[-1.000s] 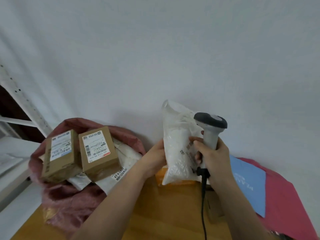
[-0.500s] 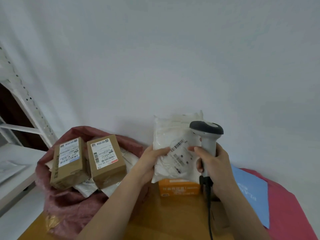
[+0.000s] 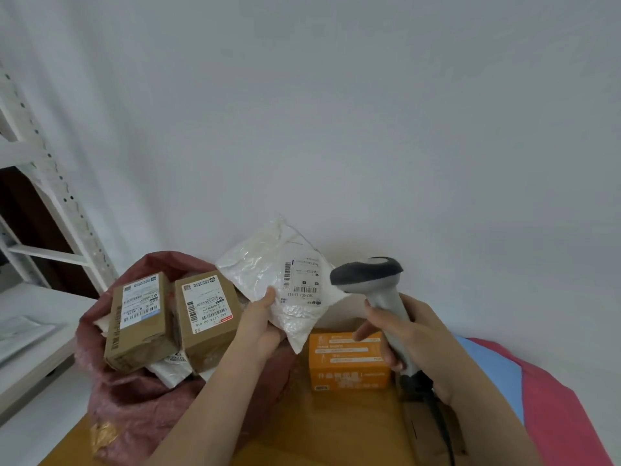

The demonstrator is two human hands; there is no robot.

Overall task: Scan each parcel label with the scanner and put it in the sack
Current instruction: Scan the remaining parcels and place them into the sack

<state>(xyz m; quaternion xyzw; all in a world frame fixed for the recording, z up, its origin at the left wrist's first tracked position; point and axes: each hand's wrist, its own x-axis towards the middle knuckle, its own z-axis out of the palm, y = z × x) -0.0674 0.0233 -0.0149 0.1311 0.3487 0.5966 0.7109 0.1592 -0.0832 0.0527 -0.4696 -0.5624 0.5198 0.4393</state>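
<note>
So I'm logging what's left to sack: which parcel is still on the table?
The orange box, alone on the table; both brown boxes lie in the red sack.

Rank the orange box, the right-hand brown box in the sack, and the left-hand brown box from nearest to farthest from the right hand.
Measured from the right hand:
1. Orange box: on the table, just left of it.
2. Right-hand brown box: in the sack, beyond the left hand.
3. Left-hand brown box: farthest left.
</note>
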